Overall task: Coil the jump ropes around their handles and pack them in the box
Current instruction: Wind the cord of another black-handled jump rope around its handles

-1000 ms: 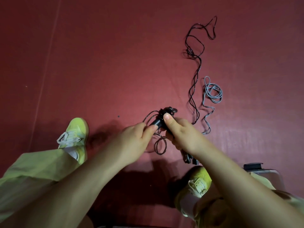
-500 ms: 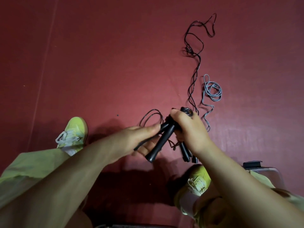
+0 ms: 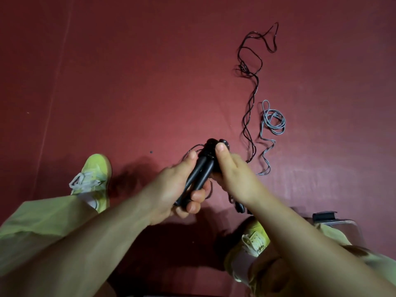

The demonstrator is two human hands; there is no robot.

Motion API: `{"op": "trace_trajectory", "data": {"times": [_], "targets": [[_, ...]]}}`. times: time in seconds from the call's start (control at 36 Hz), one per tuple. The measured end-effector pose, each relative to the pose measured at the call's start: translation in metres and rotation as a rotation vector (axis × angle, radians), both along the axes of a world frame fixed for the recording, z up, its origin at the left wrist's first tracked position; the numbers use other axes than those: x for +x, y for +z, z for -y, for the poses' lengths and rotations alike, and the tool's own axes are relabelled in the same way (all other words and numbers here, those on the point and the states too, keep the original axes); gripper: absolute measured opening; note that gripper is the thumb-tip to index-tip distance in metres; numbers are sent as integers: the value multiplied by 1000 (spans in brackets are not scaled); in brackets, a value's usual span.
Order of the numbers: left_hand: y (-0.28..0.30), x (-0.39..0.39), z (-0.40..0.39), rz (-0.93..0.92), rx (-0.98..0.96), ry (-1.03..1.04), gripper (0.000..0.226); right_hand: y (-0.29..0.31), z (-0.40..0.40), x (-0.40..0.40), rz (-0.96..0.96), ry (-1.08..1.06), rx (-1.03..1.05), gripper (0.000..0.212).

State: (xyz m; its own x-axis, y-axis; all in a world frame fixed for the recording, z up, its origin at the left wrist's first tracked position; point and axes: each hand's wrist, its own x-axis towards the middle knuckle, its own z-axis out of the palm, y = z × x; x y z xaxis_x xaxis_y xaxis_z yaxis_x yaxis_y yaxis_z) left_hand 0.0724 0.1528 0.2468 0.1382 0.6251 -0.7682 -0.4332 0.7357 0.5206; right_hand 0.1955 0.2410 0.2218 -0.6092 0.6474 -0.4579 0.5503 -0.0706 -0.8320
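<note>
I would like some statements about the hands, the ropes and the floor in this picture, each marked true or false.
1. The left hand is closed around two black plastic jump rope handles. True.
2. The right hand rests flat on the dark red floor. False: it is raised and grips the upper end of the handles, thumb on top.
3. A thin grey rope lies partly looped on the floor, to the right of a long black rope. True.
4. The long black rope is wound neatly around the handles. False: most of it trails loose across the floor.
5. The person wears blue shoes. False: the shoes are yellow-green.
</note>
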Motion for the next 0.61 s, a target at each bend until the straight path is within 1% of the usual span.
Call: {"op": "trace_trajectory", "data": {"times": [0.06,0.11,0.28,0.36,0.42,0.44,0.5,0.56,0.61], "targets": [[-4,1,1,-175,15,-7,62,-2,3,-3,23,12,-31,57],[-6,2,0,-300,35,-36,60,-2,3,-5,54,12,-56,58],[-12,1,-1,-557,131,-140,57,2,2,-7,113,6,-86,57],[-17,-5,0,-795,187,-279,55,1,2,-4,144,20,-127,54],[-15,-5,2,-997,221,-403,52,0,1,0,119,-2,-215,51],[-15,-4,3,-1113,233,-465,49,1,1,1,89,-18,-267,52],[-16,-2,4,-1314,275,-569,40,2,1,2,37,-49,-357,63],[-18,0,5,-1422,330,-613,33,3,0,1,49,-100,-409,68],[-18,2,5,-1454,376,-629,33,3,0,0,70,-163,-446,61]]}}
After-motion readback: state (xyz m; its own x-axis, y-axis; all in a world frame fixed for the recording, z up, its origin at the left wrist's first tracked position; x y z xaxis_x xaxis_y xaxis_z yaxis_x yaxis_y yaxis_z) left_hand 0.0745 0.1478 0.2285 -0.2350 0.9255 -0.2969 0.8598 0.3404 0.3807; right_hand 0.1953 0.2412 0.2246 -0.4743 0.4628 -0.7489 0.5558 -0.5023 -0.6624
